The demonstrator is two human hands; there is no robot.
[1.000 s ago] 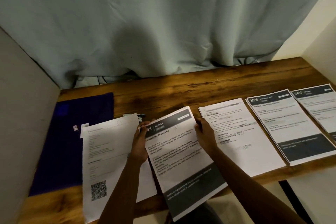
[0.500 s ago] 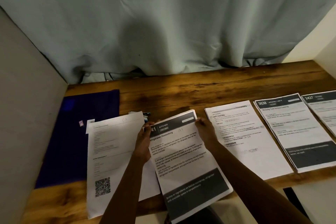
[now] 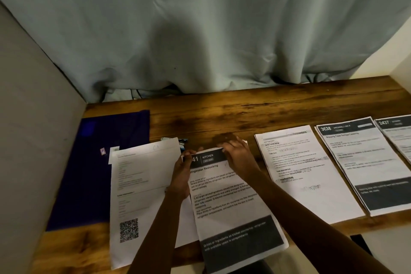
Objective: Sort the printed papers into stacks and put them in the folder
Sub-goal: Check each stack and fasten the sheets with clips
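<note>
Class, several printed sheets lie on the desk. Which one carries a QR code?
The leftmost sheet, lying partly over the blue folder: its QR code sits near its lower left corner. No other sheet shows one.

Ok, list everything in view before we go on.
table: one, brown wood, spans the view
folder: one, dark blue, far left
QR-code sheets: one pile, white, overlapping the folder's right edge
Kitchen stack: one, white with dark bands, centre
plain text sheets: one pile, white, right of centre
3638 stack: one, white with dark bands, further right
2437 stack: one, same style, cut off at right
small items: count unclear, behind the QR-code sheets
curtain: one, pale blue-grey, behind the table
left hand: grips the Kitchen stack's top left corner
right hand: holds its top edge
</note>
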